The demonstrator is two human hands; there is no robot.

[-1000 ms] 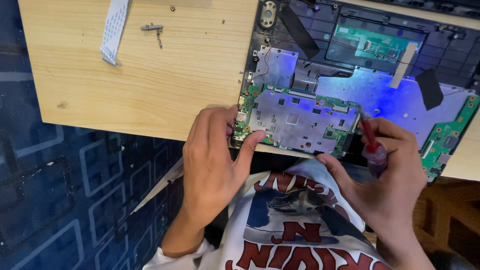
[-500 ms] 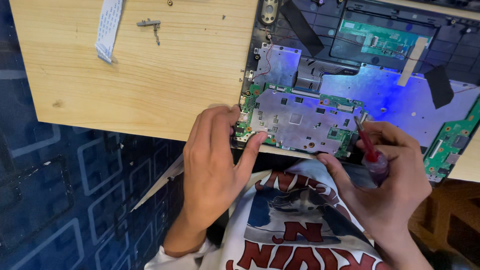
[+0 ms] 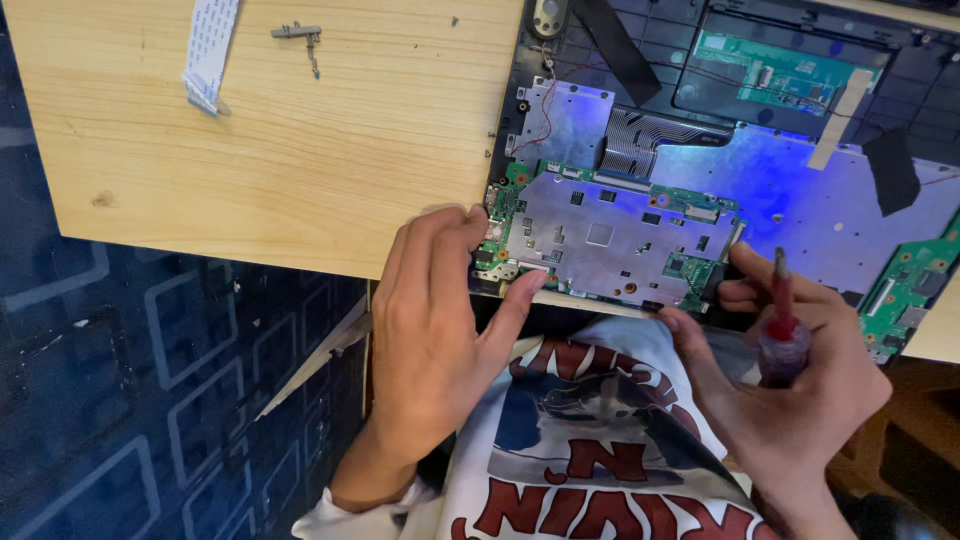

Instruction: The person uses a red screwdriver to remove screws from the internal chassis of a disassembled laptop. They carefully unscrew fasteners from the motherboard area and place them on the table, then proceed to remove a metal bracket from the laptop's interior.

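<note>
An opened laptop base (image 3: pixel 800 190) lies on a wooden table (image 3: pixel 300 150), lit blue. Its green circuit board (image 3: pixel 610 235) with a silver shield sits at the near edge. My left hand (image 3: pixel 440 320) grips the board's left corner, thumb under its near edge and fingers on top. My right hand (image 3: pixel 790 390) holds a small red-handled screwdriver (image 3: pixel 782 325) upright, with its fingers touching the board's right corner.
A white flat ribbon cable (image 3: pixel 208 50) and a small metal bracket (image 3: pixel 300 35) lie on the table at the far left. A second green board (image 3: pixel 905 290) sits at the right edge. Blue patterned floor (image 3: pixel 150 400) lies below the table.
The view has shifted slightly. My left thumb has slid further under the board's near edge, and my right hand has tilted the screwdriver more upright beside the board's right corner.
</note>
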